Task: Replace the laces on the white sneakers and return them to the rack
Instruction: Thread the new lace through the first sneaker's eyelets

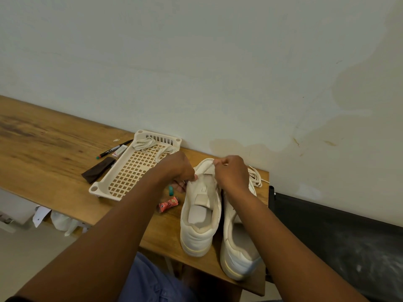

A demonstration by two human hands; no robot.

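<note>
Head cam looks down at a wooden table (54, 136) against a pale wall (196, 62). Count: 2 white sneakers, 1 rack, 2 loose lace bundles, 1 marker, 1 eraser, 1 dark cloth, 1 teal bit, 1 red wrapper.

Both sneakers stand side by side near the table's front-right corner, heels toward the person. Left sneaker (199, 216) has its tongue showing, eyelets w/o lacing as far as I can see. Right sneaker (237, 247) sits just beside it, partly under the right forearm.

Left hand (176, 168) grips the left sneaker's upper edge, fingers curled on it. Right hand (232, 173) pinches a lace (208, 167) at the sneaker's toe end.

Rack (130, 168), a cream plastic grid tray, lies flat left of the sneakers; inside, at its far end, 1 bundle of white laces (145, 143). 2nd lace bundle (256, 176) lies on the table behind the right hand.

Left of the rack: marker (113, 149), eraser (120, 151) touching it, dark cloth (99, 170). Betw. rack and sneakers: teal bit (171, 190), red wrapper (169, 203).
</note>
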